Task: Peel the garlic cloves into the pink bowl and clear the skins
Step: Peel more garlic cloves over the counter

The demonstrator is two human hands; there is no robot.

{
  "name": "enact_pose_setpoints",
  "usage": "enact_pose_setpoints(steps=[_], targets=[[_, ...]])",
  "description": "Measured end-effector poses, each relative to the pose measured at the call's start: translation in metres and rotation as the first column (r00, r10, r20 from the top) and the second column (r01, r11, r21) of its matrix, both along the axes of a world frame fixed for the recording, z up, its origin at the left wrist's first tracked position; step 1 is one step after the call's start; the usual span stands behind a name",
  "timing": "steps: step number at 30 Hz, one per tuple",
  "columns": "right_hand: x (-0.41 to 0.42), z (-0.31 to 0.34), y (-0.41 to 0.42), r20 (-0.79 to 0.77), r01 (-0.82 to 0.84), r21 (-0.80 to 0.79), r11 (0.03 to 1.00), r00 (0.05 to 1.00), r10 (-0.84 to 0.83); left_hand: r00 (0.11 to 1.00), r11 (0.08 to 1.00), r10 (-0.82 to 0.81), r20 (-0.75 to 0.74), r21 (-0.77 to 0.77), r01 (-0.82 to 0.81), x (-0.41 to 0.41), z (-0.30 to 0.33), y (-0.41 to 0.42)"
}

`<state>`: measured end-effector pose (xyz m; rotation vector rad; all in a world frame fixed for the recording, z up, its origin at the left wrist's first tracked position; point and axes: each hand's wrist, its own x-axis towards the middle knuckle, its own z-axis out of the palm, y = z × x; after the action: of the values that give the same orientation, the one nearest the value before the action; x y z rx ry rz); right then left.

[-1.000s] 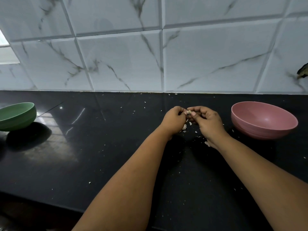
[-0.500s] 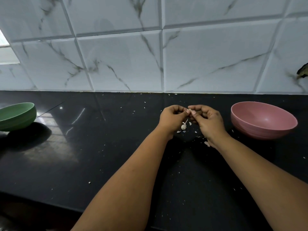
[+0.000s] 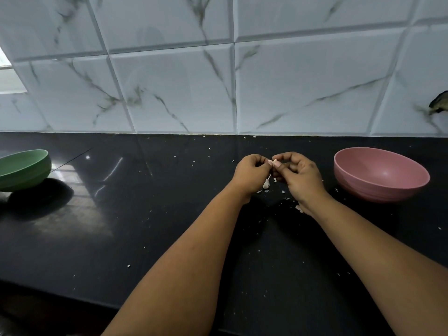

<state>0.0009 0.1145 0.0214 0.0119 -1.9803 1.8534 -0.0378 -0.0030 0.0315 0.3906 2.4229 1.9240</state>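
while both hands meet just above the dark worktop [image 3: 169, 226], near its back edge and a little right of the middle, a small pale garlic clove [image 3: 274, 162] is pinched between them, only a sliver of it showing. the left hand [image 3: 252, 172] has its fingers curled inward, thumb and forefinger tips pressed on the clove from the left. the right hand [image 3: 299, 177] is curled too, its fingertips clamped on the same clove from the right, so neither hand is free. the clove is too hidden to tell which way its long axis runs. a strip of papery skin [image 3: 266, 183] hangs down below the left hand toward the worktop; whether it is attached to the clove cannot be told. loose skin flakes [image 3: 299, 209] lie scattered on the worktop under and around the hands. the pink bowl [image 3: 380, 174] sits to the right of the hands, near the back edge, close to the right hand and well apart from the left; nothing can be seen inside it. a green bowl [image 3: 24, 169] sits at the far left edge. judged from this, peeling is under way, and the right hand is the nearer one to carry the clove across to the pink bowl. behind the worktop rises a white marbled tile wall [image 3: 169, 88].
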Motion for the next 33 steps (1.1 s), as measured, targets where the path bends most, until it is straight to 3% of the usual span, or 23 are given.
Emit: enact_pose_setpoints(steps=[6, 9, 11, 12, 15, 17, 23, 26, 29, 33], targets=[[-0.001, 0.000, -0.001, 0.018, -0.026, -0.097, 0.995, 0.999, 0.028, 0.996, 0.999, -0.032, 0.079, 0.009, 0.032, 0.003, 0.003, 0.001], [0.000, 0.003, 0.000, 0.034, -0.033, -0.328, 0.944, 0.998, 0.047, 0.981, 0.990, -0.057, 0.186, 0.136, 0.032, 0.007, 0.009, -0.001], [0.001, 0.007, 0.003, 0.046, -0.040, -0.459, 0.888, 0.997, 0.069, 0.970, 0.980, 0.008, 0.244, 0.193, -0.057, 0.008, 0.014, -0.003], [0.001, 0.008, 0.005, 0.047, -0.045, -0.480, 0.876, 0.996, 0.077, 0.977, 0.984, 0.073, 0.202, 0.147, -0.103, 0.007, 0.014, -0.005], [0.001, 0.007, 0.008, 0.049, -0.060, -0.452, 0.890, 0.995, 0.092, 0.975, 0.960, 0.178, -0.131, -0.195, -0.201, -0.002, 0.005, -0.008], [0.001, 0.005, 0.007, 0.059, -0.070, -0.419, 0.905, 0.993, 0.105, 0.954, 0.899, 0.171, -0.246, -0.358, -0.253, -0.001, 0.002, -0.009], [-0.002, 0.002, 0.004, 0.081, -0.063, -0.281, 0.958, 0.993, 0.088, 0.974, 0.908, 0.087, -0.211, -0.386, -0.164, -0.001, 0.001, -0.010], [-0.005, -0.001, 0.005, 0.069, -0.038, -0.218, 0.975, 0.996, 0.054, 0.959, 0.950, 0.115, -0.261, -0.252, -0.183, 0.001, 0.002, -0.007], [-0.006, -0.002, 0.006, 0.072, -0.002, -0.168, 0.986, 0.997, 0.014, 0.973, 0.982, 0.098, -0.207, -0.135, -0.128, 0.001, 0.001, -0.004], [-0.005, -0.003, 0.006, 0.067, -0.002, -0.141, 0.990, 0.998, 0.011, 0.982, 0.993, 0.078, -0.172, -0.077, -0.092, 0.001, -0.002, -0.002]])
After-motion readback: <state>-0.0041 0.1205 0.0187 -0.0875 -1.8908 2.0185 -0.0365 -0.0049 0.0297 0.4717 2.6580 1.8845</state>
